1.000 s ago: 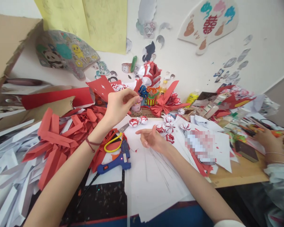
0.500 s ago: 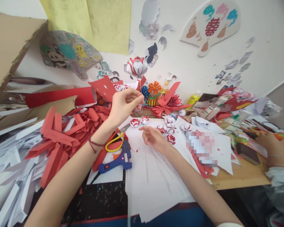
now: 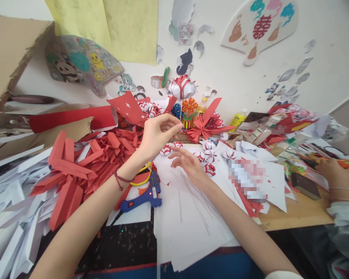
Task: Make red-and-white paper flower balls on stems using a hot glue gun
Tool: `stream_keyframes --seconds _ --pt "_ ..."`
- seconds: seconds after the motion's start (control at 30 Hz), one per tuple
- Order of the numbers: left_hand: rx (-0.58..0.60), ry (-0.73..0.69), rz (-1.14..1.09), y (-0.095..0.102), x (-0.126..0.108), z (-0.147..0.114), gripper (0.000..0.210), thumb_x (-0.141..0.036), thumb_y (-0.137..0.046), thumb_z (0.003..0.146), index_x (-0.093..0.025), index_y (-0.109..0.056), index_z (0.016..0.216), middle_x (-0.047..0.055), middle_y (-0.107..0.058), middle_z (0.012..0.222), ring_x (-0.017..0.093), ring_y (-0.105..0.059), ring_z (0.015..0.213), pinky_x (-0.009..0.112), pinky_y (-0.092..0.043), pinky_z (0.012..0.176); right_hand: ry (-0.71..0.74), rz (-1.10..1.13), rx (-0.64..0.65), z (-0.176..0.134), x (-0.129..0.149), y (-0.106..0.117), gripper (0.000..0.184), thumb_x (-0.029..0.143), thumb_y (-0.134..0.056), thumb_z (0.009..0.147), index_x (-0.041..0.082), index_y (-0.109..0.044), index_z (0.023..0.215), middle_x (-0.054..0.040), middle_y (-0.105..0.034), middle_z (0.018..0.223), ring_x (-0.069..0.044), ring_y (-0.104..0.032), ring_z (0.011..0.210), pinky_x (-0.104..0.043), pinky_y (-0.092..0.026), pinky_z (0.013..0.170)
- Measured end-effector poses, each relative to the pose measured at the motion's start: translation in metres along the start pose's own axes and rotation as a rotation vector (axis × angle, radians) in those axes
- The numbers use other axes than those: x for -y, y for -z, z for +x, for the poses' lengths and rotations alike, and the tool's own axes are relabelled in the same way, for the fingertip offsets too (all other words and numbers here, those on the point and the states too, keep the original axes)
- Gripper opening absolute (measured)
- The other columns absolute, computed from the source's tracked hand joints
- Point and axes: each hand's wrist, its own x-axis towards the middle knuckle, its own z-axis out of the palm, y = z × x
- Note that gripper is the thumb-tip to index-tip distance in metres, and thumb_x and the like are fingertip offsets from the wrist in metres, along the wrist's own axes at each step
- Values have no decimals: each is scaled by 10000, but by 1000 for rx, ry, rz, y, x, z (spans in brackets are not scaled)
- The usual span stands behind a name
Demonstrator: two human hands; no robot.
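Note:
My left hand pinches a thin wire stem between thumb and fingers. On top of that stem stands a red and white folded paper flower, raised in front of the wall and tilted. Lower and to the right, my right hand hovers over white paper sheets with its fingers apart and nothing in them. Several thin wires lie on the sheets below it. Small red and white paper flowers sit just beyond my right hand. A blue glue gun rests left of the sheets, beside a yellow-handled tool, partly hidden.
Red folded paper strips and white strips are heaped on the left. A cardboard box stands at the upper left. A red bow and bottles line the back. Another person's hand is at the right.
The paper flower has moved right and slightly down, and its head now leans differently. My left hand has shifted right and a little down. My right hand's fingers have spread.

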Motion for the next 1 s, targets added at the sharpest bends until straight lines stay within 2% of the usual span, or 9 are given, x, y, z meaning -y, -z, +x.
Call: stream_keyframes --seconds 0.1,0.23,0.5,0.7,0.77,0.87,1.0 --pt "53 13 -6 -5 2 -3 179 -341 -751 836 -171 -699 856 30 -730 754 138 -688 625 256 -595 628 97 -36 -109 1 -1 2 445 589 -703 865 261 -730 1164 -59 -726 945 -188 -660 826 -387 -514 858" --pt "118 22 -34 -11 7 -7 191 -349 -750 842 -166 -698 866 34 -728 775 133 -689 639 252 -596 643 115 -55 -166 0 2 4 344 528 -753 844 246 -759 1040 -23 -715 776 -178 -656 718 -389 -534 791" --pt "186 10 64 -16 7 -10 187 -350 -736 853 -168 -697 869 38 -746 831 131 -699 669 231 -585 650 106 -44 -242 -3 9 -1 183 367 -831 778 217 -794 876 -28 -740 708 -161 -644 583 -350 -554 628" --pt "297 -31 283 0 6 -3 221 -389 -715 877 -189 -713 971 47 -782 911 157 -732 759 238 -566 692 141 -49 -318 -1 10 1 154 343 -832 769 214 -799 847 -32 -750 709 -157 -644 578 -342 -553 617" --pt "279 -20 381 8 8 1 212 -380 -704 880 -193 -718 979 47 -782 895 170 -736 756 246 -555 673 138 -52 -336 -1 11 1 155 343 -835 766 215 -801 846 -31 -748 707 -155 -642 579 -344 -559 622" --pt "167 -12 497 19 13 6 170 -333 -670 884 -193 -720 966 50 -777 895 189 -732 776 273 -552 691 134 -53 -354 -1 12 1 146 333 -844 759 219 -807 843 -30 -749 707 -150 -644 580 -341 -566 629" --pt "-6 -44 463 28 19 12 206 -307 -593 921 -191 -692 1060 65 -757 1116 203 -710 949 320 -565 833 144 -41 -360 -2 12 0 152 334 -866 731 224 -814 822 -27 -753 697 -149 -655 577 -331 -574 622"
